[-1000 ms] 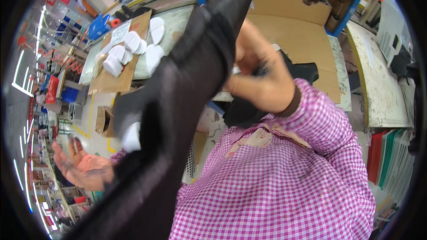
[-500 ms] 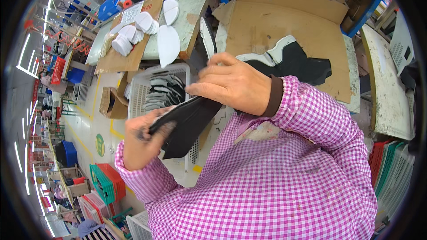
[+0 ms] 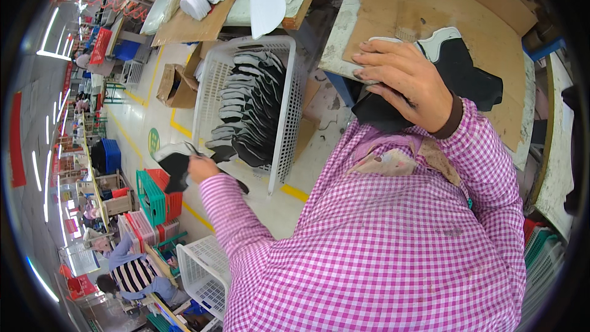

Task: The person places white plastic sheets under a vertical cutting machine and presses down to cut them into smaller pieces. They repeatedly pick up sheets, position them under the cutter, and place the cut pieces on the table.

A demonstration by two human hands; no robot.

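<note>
My left hand [image 3: 203, 169] reaches out left beside the white basket, closed on a flat black piece with a pale edge [image 3: 176, 171]. Over the near edge of the cardboard-covered table, my right hand [image 3: 410, 80] lies with its fingers stretched and slightly apart. Beneath that palm, a black piece [image 3: 380, 114] hangs past the table edge, partly hidden. Farther right on the cardboard rests another black piece [image 3: 470, 74] with a white border. Many black pieces with pale edges [image 3: 255, 104] lie overlapped in rows inside the white plastic basket [image 3: 287, 117].
White rounded cut-outs [image 3: 268, 7] lie in stacks on the left-hand table and its cardboard. A cardboard box [image 3: 176, 86] stands on the floor left of the basket. Green and red crates [image 3: 153, 200] and another white basket [image 3: 206, 270] are at lower left.
My left hand has swung left and down with a piece, apart from my right hand. The right hand has moved right to the table edge. The view has shifted, showing more of the basket.
</note>
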